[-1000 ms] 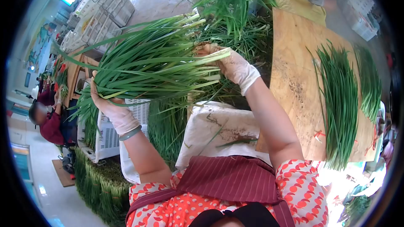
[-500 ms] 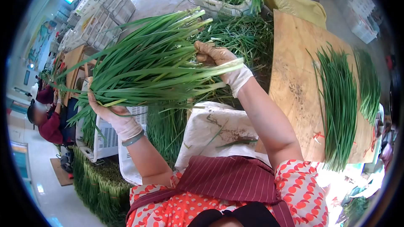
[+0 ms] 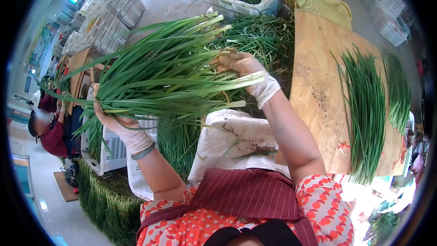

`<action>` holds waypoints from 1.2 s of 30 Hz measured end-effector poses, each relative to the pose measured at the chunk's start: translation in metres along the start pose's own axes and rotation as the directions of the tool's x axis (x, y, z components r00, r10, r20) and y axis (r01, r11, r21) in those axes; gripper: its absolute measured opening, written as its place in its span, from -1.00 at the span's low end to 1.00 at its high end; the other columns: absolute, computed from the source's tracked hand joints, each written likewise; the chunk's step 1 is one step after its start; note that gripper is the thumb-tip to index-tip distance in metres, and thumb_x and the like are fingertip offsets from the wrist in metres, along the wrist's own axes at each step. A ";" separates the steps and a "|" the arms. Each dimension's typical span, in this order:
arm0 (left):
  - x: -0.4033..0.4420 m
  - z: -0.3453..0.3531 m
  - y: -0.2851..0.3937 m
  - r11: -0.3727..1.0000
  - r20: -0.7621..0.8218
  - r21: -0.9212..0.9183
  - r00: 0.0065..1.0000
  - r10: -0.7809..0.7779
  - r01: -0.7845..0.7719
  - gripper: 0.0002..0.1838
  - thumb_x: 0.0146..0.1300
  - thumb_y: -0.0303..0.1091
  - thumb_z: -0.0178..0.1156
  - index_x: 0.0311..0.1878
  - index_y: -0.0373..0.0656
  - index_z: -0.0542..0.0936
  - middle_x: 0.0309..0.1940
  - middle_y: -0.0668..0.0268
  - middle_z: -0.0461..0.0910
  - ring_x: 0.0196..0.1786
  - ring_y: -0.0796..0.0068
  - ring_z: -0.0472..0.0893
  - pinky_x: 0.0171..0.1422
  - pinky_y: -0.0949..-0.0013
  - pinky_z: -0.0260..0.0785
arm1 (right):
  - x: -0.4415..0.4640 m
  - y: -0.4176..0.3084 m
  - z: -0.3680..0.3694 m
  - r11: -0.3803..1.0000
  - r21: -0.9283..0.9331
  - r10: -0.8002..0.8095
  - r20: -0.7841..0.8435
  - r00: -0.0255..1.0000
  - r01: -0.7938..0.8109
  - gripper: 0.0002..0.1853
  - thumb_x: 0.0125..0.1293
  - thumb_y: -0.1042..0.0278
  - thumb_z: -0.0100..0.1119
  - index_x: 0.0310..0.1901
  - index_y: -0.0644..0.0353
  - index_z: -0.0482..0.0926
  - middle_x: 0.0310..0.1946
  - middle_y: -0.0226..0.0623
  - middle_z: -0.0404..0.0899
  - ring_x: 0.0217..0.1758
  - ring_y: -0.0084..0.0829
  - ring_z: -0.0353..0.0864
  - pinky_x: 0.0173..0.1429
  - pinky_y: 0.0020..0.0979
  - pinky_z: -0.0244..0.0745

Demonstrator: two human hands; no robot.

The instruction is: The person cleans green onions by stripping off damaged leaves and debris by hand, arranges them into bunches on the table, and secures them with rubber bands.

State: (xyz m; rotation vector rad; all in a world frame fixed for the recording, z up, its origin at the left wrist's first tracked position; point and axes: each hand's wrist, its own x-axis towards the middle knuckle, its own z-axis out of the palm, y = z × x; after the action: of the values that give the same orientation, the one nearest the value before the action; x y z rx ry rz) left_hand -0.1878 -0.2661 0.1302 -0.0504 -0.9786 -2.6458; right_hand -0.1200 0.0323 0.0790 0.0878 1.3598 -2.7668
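Observation:
A large loose bunch of garlic chives point(image 3: 159, 73) lies across both my gloved hands, with leaves to the left and pale stem ends to the right. My left hand point(image 3: 118, 125) is wrapped round the leafy part from below, its fingers partly hidden by the leaves. At the stem ends, my right hand point(image 3: 243, 66) has its soiled fingers curled on some stems. One thick pale stem passes in front of that wrist. Beneath the bunch is a heap of loose chives and trimmings point(image 3: 259, 41).
At right, chive bundles point(image 3: 366, 114) lie on a wooden board point(image 3: 314, 91). White crates hold chives at the back point(image 3: 227, 4) and lower left point(image 3: 116, 148). Stacked crates point(image 3: 109, 23) stand far left. Tied bundles point(image 3: 111, 200) stand on the floor. Another person point(image 3: 54, 139) works at left.
My right hand has shifted slightly right and down along the stem ends. My left hand stays nearly still under the leaves. At the back, a raised bunch of chives has moved right.

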 end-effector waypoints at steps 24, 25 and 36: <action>0.010 -0.020 0.009 0.967 0.300 -0.181 0.946 -0.121 0.181 -0.62 0.27 -0.19 -0.06 0.09 -0.10 0.48 0.09 0.21 0.47 0.13 0.19 0.44 0.26 0.04 0.22 | 0.022 -0.038 0.016 0.785 -0.544 -0.262 0.142 0.955 0.296 -0.74 0.15 0.33 0.23 -0.17 0.31 0.59 -0.27 -0.25 0.65 -0.20 -0.52 0.57 -0.01 -0.49 0.44; 0.010 -0.018 0.009 0.967 0.302 -0.182 0.946 -0.115 0.176 -0.61 0.27 -0.18 -0.06 0.09 -0.11 0.48 0.10 0.21 0.47 0.13 0.18 0.44 0.26 0.04 0.22 | 0.019 -0.041 0.009 0.785 -0.545 -0.260 0.141 0.955 0.294 -0.74 0.15 0.33 0.23 -0.17 0.31 0.59 -0.27 -0.25 0.65 -0.20 -0.52 0.57 -0.01 -0.49 0.44; 0.015 -0.025 0.011 0.966 0.268 -0.195 0.956 -0.115 0.171 -0.62 0.27 -0.21 -0.07 0.08 -0.13 0.49 0.09 0.18 0.47 0.12 0.19 0.45 0.21 0.00 0.27 | -0.024 -0.022 -0.061 0.560 -0.826 -0.221 -0.230 0.948 -0.070 -0.64 0.26 0.22 0.13 -0.02 0.31 0.54 -0.13 -0.20 0.60 -0.06 -0.48 0.54 0.14 -0.51 0.34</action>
State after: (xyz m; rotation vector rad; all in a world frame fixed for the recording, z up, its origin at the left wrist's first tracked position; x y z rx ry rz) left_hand -0.1964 -0.2941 0.1206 -0.3929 -0.7885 -2.9249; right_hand -0.0966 0.0952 0.0609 0.4338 2.6559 -1.8753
